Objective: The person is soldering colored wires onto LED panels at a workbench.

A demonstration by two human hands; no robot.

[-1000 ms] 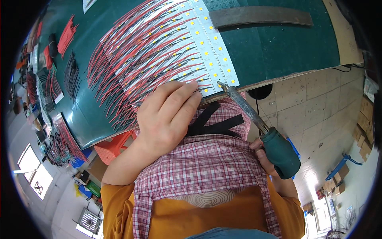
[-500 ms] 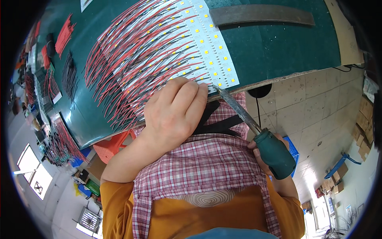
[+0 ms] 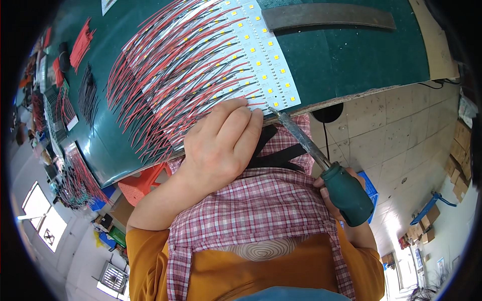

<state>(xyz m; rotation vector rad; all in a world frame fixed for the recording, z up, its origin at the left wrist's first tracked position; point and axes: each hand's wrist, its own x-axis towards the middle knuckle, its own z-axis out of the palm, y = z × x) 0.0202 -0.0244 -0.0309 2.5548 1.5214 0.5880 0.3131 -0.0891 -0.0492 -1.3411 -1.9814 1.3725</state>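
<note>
A soldering iron with a green handle (image 3: 346, 195) is in my right hand (image 3: 330, 199), which is closed round it and mostly hidden behind the handle. Its metal tip rests at the near corner of a white LED circuit board (image 3: 281, 83), beside the last solder pads. My left hand (image 3: 218, 140) is curled over the board's near edge, fingertips pinched on a thin wire just left of the iron's tip; most of that wire is hidden. Rows of red and black wires (image 3: 170, 75) are attached along the board and fan out to the left.
A flat, dark metal bar (image 3: 329, 16) lies across the board's far right side on the green tabletop (image 3: 361, 60). Loose red wires (image 3: 82, 45) and black wires (image 3: 88, 98) lie at the left. A red plastic stool (image 3: 135, 188) stands below the table edge.
The board has shifted slightly away from me and to the left. My left fingers have moved down a little, uncovering more of the nearest wires. The iron has hardly moved.
</note>
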